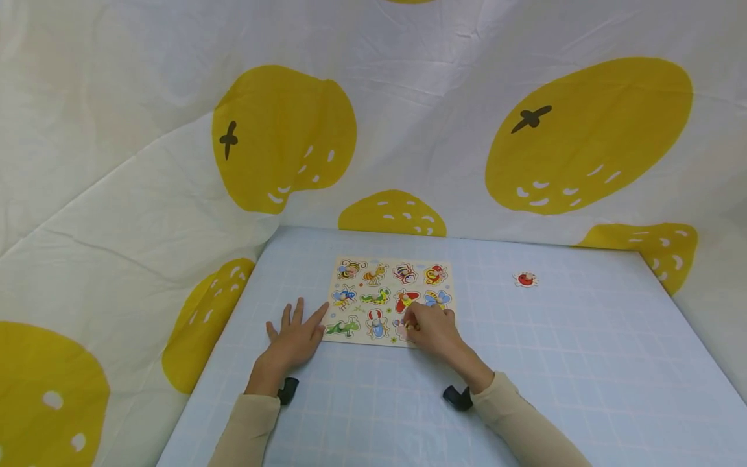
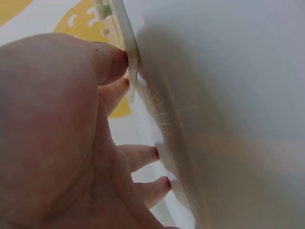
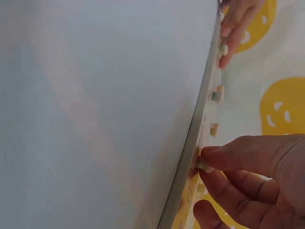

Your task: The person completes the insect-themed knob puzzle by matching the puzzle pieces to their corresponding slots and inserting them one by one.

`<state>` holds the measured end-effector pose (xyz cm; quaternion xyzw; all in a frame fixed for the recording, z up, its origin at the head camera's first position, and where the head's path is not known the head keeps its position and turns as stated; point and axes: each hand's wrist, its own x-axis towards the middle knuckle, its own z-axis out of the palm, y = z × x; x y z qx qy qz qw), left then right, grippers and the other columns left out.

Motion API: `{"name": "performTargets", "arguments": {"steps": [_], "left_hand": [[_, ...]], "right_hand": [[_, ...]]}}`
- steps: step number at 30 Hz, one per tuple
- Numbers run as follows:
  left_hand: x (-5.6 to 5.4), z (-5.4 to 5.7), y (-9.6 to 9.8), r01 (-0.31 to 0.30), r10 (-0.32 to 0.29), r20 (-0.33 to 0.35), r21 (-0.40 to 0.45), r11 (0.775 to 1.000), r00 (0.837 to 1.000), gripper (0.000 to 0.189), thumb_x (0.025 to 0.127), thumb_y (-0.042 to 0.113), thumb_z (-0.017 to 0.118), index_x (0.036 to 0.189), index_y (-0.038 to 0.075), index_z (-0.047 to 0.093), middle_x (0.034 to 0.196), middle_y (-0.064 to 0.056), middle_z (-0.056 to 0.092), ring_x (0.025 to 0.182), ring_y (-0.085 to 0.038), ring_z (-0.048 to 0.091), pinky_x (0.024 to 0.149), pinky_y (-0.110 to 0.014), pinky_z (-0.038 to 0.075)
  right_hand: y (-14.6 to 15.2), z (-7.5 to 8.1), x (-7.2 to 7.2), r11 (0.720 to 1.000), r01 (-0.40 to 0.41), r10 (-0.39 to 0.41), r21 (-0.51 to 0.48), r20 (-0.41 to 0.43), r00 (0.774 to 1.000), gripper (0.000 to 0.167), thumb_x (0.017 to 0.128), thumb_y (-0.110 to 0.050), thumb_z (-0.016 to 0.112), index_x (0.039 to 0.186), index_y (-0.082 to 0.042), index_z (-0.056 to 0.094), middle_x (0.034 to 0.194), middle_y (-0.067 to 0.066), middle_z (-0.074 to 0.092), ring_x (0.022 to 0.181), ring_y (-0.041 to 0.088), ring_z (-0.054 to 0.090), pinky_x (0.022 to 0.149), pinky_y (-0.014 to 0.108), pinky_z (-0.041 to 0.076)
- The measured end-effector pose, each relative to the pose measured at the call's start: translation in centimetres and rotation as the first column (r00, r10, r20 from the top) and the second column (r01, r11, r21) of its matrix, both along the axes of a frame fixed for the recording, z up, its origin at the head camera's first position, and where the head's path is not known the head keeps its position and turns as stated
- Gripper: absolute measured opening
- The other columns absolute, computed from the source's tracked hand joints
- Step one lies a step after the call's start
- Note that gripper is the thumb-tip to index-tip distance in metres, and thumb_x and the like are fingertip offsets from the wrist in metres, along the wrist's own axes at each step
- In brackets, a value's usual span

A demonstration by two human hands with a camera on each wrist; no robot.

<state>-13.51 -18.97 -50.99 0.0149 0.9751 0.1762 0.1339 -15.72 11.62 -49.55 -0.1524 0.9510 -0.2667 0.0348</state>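
Observation:
A wooden insect puzzle board (image 1: 356,313) lies flat on the table, with several knobbed insect pieces in rows on it. My right hand (image 1: 433,332) is over its lower right corner. In the right wrist view, the thumb and forefinger pinch a small pale knob (image 3: 206,166) close against the board's face; the fingers partly cover the puzzle piece under it. My left hand (image 1: 294,340) has its fingers spread, the thumb and a fingertip at the board's left edge and other fingertips on the table, as the left wrist view shows. A green grasshopper piece (image 1: 344,327) sits nearest to it.
A red ladybug piece (image 1: 526,279) lies alone on the table, to the right of the board. The table has a light blue checked cover (image 1: 583,363). White cloth (image 1: 420,130) with large yellow fruit prints hangs behind it and at its sides.

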Motion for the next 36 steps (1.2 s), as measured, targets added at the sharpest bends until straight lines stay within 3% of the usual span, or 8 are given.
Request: {"name": "performTargets", "arguments": {"steps": [9, 30, 36], "left_hand": [[-0.1, -0.1, 0.0, 0.003, -0.003, 0.011, 0.001, 1.000, 1.000, 0.055, 0.106, 0.037, 0.042, 0.159, 0.032, 0.028, 0.164, -0.024, 0.002, 0.147, -0.051, -0.005, 0.103, -0.080, -0.006], [-0.3, -0.4, -0.1, 0.003, -0.003, 0.029, -0.005, 1.000, 1.000, 0.055, 0.107, 0.036, 0.041, 0.160, 0.032, 0.026, 0.164, -0.024, 0.000, 0.147, -0.051, -0.007, 0.102, -0.080, -0.007], [-0.2, -0.2, -0.1, 0.009, -0.009, 0.011, -0.011, 1.000, 1.000, 0.055, 0.107, 0.036, 0.041, 0.160, 0.032, 0.027, 0.164, -0.025, 0.001, 0.147, -0.051, -0.005, 0.102, -0.080, -0.006]], "right_hand": [[0.1, 0.1, -0.3, 1.000, -0.005, 0.005, 0.015, 0.041, 0.999, 0.020, 0.082, -0.007, 0.079, 0.096, -0.014, 0.068, 0.078, -0.008, 0.062, 0.081, 0.019, 0.050, 0.090, 0.056, 0.029], [0.2, -0.1, -0.7, 0.998, -0.036, 0.034, 0.045, 0.047, 0.998, 0.024, 0.082, -0.007, 0.077, 0.104, -0.014, 0.069, 0.077, -0.010, 0.059, 0.079, 0.017, 0.052, 0.088, 0.055, 0.033], [1.0, 1.1, -0.9, 0.999, -0.020, 0.021, -0.027, 0.031, 0.999, 0.024, 0.086, -0.010, 0.075, 0.109, -0.014, 0.070, 0.091, -0.007, 0.068, 0.094, 0.019, 0.059, 0.094, 0.056, 0.031]]}}
